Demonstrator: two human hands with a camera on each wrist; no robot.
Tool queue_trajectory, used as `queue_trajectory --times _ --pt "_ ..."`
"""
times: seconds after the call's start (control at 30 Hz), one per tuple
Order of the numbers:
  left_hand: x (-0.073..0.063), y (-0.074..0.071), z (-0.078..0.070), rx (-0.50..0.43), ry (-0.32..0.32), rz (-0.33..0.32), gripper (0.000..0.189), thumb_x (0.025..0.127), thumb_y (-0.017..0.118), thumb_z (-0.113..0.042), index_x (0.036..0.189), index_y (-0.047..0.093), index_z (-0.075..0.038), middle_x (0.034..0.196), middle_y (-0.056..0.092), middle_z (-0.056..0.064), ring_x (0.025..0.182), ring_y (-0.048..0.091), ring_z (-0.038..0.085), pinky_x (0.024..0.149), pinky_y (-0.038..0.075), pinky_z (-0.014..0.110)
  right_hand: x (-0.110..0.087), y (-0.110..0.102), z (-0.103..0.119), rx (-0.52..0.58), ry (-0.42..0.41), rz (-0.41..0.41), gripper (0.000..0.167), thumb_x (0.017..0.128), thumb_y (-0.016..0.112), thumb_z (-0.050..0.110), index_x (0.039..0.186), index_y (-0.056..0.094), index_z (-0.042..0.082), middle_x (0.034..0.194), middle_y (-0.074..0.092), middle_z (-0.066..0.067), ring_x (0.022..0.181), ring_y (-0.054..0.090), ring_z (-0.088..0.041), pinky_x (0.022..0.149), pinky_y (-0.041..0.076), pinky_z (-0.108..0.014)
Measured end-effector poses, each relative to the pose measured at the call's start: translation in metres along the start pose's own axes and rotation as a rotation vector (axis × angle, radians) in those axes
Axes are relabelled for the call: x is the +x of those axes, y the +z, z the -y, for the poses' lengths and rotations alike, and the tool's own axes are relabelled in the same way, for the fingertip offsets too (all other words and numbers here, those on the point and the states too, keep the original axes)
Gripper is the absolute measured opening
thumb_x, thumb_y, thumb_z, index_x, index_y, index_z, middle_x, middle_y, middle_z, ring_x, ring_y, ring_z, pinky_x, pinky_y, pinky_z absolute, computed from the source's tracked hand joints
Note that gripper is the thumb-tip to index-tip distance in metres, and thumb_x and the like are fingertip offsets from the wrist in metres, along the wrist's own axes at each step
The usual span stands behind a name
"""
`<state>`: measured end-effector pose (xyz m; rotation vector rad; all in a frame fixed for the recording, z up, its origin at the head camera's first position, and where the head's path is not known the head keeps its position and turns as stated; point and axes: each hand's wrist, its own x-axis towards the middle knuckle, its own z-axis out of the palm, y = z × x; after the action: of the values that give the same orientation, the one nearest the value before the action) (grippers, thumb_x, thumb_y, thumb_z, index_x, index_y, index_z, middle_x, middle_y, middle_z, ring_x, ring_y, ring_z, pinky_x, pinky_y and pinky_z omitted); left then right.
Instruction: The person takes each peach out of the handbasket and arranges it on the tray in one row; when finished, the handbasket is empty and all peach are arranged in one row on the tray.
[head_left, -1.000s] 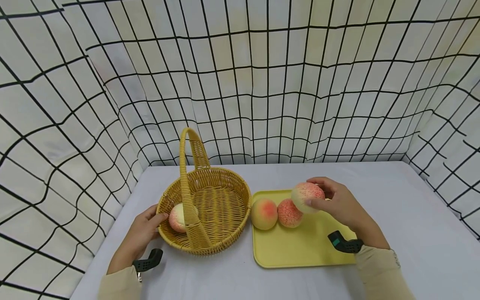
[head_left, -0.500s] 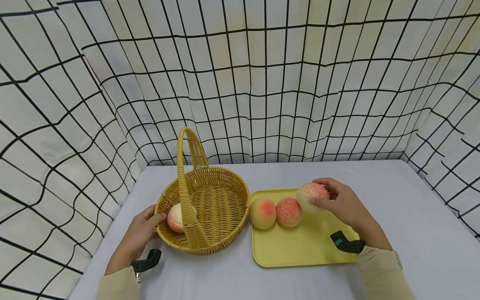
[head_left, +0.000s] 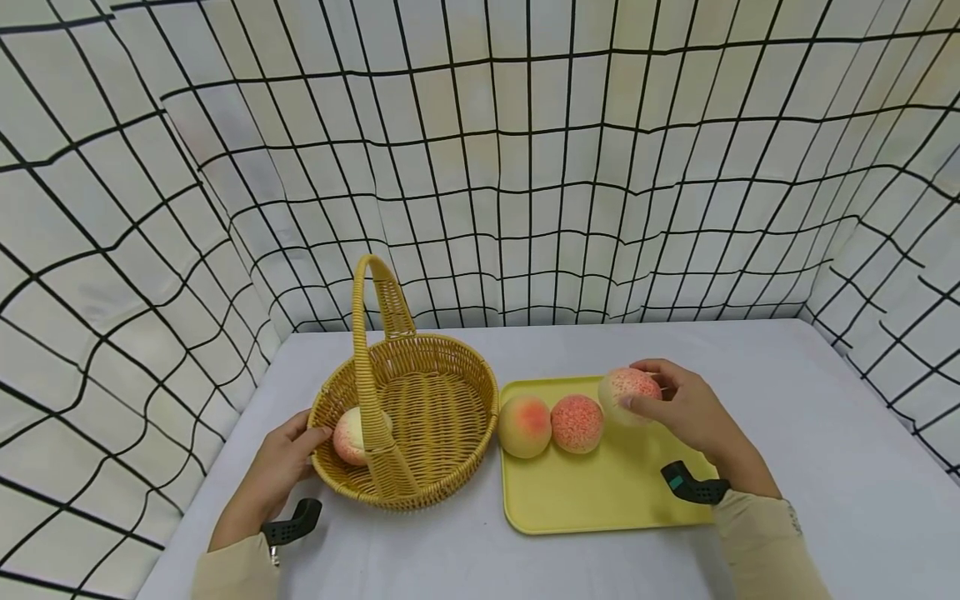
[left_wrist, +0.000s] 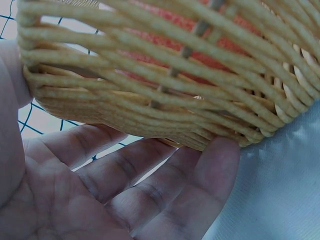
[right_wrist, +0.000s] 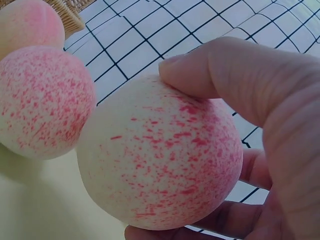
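My right hand (head_left: 686, 408) grips a pale peach with red speckles (right_wrist: 160, 155), thumb on one side and fingers on the other, over the back of the yellow tray (head_left: 592, 508). To its left on the tray sit a red speckled peach (head_left: 577, 424) and a yellow peach with a red blush (head_left: 525, 427). My left hand (head_left: 273, 467) holds the left rim of the wicker basket (head_left: 457, 475), thumb over the rim and fingers against the outside wall in the left wrist view. Inside the basket, partly behind its handle, lies a pale and pink peach (head_left: 350, 437).
The basket's tall arched handle (head_left: 363, 333) rises above its left part. A white cloth covers the table (head_left: 420, 558). White curtains with a black grid (head_left: 480, 167) stand around the back and sides. Black cameras sit on both wrists.
The right hand has moved slightly right with the speckled peach, away from the red peach in the head view. The left hand keeps its hold on the basket rim.
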<state>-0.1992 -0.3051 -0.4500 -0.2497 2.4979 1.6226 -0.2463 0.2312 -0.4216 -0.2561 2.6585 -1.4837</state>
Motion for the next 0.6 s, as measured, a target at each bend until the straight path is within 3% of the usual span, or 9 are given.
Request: queue_trajectory --times 0.6 --pt "0.003 -0.001 0.001 -0.007 -0.022 0.004 0.059 0.111 0.046 -0.027 0.161 0.030 0.001 0.156 0.043 0.029 0.117 0.063 0.018 0.085 0.060 0.031 0.004 0.005 -0.011 -0.049 0.059 0.005 0.060 0.094 0.077 0.037 0.143 0.057 0.008 0.112 0.067 -0.013 0.098 0.059 -0.025 0.079 0.051 -0.035"
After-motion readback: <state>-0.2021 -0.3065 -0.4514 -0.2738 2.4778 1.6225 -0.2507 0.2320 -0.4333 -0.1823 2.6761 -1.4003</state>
